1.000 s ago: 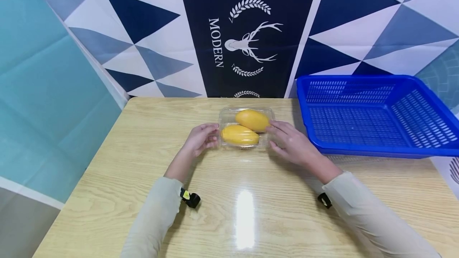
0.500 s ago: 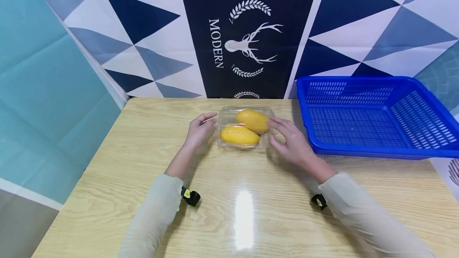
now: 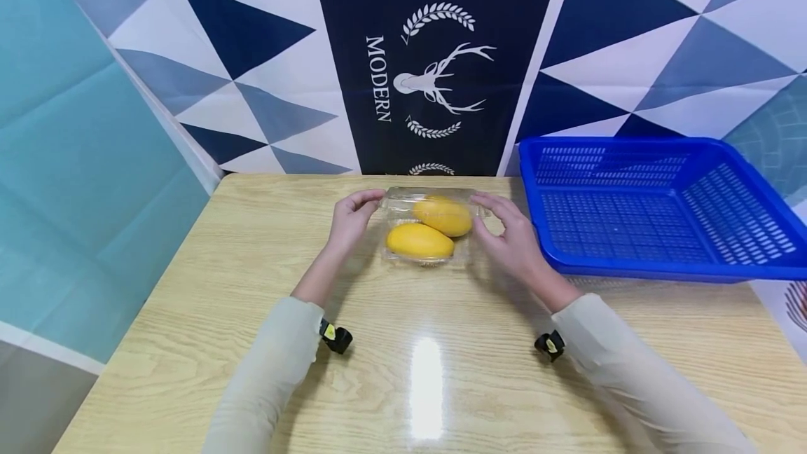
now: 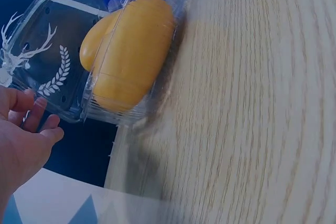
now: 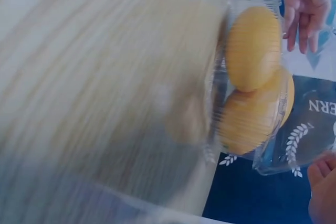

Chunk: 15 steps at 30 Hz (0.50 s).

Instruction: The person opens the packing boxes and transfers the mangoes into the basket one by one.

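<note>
The clear plastic container (image 3: 463, 249) rests on the wooden table (image 3: 246, 272) near its far edge, just to the left of the blue basket (image 3: 637, 268). Its transparent lid (image 4: 58, 51) stands tilted up at the back, leaving the front uncovered. Inside, the front yellow fruit (image 3: 419, 241) and the rear yellow fruit (image 3: 443, 216) lie on their sides, apparently touching, a snug arrangement that suits the shallow base and probably helps weigh it down while the lid is up. The left hand (image 3: 350, 221) and right hand (image 3: 513, 240) are at opposite ends of the lid, likely so that the light, bendy plastic lifts evenly and does not twist. Both forearms reach in from the near side, angled toward each other. The left hand's fingers extend loosely to the lid's end, the thumb apart from them. The right thumb sits lower than its fingers, with the lid's other end about between them; the right wrist view cuts that hand off, so I cannot tell whether it pinches the plastic or merely props it.
</note>
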Each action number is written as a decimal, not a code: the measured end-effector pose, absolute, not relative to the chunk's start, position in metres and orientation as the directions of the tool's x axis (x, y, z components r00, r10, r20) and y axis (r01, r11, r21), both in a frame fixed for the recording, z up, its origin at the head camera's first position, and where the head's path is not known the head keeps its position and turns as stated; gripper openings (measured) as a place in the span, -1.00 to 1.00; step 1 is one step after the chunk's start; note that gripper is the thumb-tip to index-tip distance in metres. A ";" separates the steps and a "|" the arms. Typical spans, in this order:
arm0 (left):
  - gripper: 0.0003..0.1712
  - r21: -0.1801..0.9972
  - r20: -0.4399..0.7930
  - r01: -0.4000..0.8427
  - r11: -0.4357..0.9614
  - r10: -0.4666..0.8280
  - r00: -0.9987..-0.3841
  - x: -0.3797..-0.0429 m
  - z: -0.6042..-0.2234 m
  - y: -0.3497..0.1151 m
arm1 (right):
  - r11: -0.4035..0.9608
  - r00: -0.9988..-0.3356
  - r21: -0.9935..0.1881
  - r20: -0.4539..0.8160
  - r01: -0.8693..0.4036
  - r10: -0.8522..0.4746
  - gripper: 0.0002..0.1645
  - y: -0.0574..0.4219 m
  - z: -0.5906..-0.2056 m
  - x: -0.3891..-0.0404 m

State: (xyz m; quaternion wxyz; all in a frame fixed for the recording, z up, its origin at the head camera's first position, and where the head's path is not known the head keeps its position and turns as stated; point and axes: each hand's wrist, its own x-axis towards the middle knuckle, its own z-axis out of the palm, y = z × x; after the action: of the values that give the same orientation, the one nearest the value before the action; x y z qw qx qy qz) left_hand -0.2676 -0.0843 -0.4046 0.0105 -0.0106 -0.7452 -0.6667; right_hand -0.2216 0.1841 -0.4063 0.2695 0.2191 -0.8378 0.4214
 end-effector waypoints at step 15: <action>-0.68 0.984 0.085 0.086 0.157 0.019 -0.996 -0.275 -0.406 -0.089 | 0.402 -0.881 -0.825 0.466 -0.398 0.084 -0.62 0.173 -0.395 -0.235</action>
State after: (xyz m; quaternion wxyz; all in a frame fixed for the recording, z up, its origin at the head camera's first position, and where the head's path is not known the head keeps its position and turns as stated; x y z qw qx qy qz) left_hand -0.2746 -0.0887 -0.4065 0.0261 -0.0346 -0.7603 -0.6482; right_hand -0.2349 0.1735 -0.3949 0.2239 0.0972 -0.8068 0.5381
